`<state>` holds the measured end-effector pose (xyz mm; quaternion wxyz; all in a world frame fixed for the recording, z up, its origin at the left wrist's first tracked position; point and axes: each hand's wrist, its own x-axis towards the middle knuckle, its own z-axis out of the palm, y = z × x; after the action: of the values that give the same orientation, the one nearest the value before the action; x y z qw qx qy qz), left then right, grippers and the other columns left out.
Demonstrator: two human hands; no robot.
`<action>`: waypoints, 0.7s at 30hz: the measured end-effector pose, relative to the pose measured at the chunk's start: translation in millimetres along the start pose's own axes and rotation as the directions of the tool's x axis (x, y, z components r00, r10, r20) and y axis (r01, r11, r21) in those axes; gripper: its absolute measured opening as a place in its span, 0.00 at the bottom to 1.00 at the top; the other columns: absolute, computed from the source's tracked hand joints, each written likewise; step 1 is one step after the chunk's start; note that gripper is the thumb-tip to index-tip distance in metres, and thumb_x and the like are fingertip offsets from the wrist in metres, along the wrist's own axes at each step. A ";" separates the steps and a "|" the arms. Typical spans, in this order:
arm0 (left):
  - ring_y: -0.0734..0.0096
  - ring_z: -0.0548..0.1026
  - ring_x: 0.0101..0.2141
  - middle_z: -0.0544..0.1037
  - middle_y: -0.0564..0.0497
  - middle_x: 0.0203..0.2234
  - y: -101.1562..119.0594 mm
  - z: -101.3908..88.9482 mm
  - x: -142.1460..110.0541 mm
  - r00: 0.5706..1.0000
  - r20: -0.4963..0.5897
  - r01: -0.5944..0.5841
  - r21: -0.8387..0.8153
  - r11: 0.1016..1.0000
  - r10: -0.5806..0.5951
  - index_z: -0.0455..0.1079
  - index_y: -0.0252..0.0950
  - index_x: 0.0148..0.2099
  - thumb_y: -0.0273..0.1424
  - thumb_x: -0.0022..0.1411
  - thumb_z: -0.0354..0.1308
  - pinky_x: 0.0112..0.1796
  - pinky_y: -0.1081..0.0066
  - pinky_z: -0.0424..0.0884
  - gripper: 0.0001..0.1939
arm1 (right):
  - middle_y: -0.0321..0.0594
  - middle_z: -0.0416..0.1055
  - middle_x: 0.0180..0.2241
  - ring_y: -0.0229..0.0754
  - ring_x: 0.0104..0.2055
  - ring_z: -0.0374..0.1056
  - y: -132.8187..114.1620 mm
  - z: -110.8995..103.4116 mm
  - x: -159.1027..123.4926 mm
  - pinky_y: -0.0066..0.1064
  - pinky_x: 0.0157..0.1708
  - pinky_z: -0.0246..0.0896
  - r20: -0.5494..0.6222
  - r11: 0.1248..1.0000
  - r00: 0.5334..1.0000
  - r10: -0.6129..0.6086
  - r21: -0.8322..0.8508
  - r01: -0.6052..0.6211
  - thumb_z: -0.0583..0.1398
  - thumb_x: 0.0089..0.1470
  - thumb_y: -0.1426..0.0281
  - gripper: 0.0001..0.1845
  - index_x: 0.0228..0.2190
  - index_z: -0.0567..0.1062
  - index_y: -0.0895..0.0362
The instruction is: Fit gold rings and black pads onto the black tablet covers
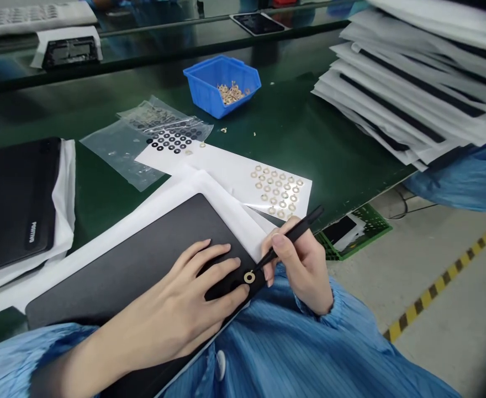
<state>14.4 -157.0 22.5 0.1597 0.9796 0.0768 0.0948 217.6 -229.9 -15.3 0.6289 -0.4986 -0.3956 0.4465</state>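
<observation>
A dark flat panel (143, 254), like a tablet's back cover, lies tilted on white wrapping near my body. My left hand (177, 309) rests flat on it with fingers spread. Black tweezers (295, 231) are pinched in my right hand (303, 265), their tips at a gold ring-shaped sticker (249, 277) by the panel's right corner. Whether the tips grip the ring or only touch it, I cannot tell. Beyond the panel lies a white sheet (226, 168), with several gold rings at its right end and black rings at its left.
A blue bin (207, 91) of small gold pieces stands farther back. Clear plastic bags (122, 143) lie left of it. Another black device (15, 204) rests on wrapping at left. Wrapped panels (408, 83) are stacked at right. A green crate (357, 232) sits below the table edge.
</observation>
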 end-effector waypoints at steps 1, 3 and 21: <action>0.55 0.57 0.59 0.69 0.46 0.52 0.0 0.3 0.5 1.000 -0.004 0.005 0.004 1.000 -0.005 0.67 0.41 0.57 0.26 0.68 0.48 0.60 0.49 0.51 0.18 | 0.29 0.65 0.15 0.34 0.13 0.62 0.1 -0.1 0.0 0.25 0.13 0.60 0.002 1.000 1.000 -0.005 -0.008 0.005 0.56 0.61 0.63 0.11 0.29 0.64 0.53; 0.55 0.57 0.59 0.69 0.47 0.52 0.4 0.8 0.9 1.000 -0.006 0.007 0.005 1.000 -0.007 0.67 0.41 0.56 0.26 0.67 0.48 0.60 0.49 0.51 0.17 | 0.29 0.65 0.15 0.34 0.13 0.62 0.2 -0.3 -0.1 0.26 0.13 0.60 0.003 1.000 1.000 -0.015 -0.021 0.015 0.56 0.61 0.63 0.10 0.29 0.65 0.54; 0.55 0.58 0.59 0.70 0.47 0.51 1.6 1.1 1.3 1.000 -0.021 0.008 0.002 1.000 -0.008 0.68 0.42 0.56 0.26 0.67 0.48 0.60 0.50 0.52 0.17 | 0.29 0.65 0.16 0.35 0.14 0.63 -1.8 -2.2 -2.0 0.27 0.13 0.61 0.010 0.994 0.999 -0.054 -0.096 0.055 0.55 0.61 0.64 0.09 0.29 0.64 0.53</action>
<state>16.1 -158.7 22.3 0.1583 0.9784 0.0825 0.1043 219.4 -232.6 -14.0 0.6147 -0.5157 -0.4322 0.4116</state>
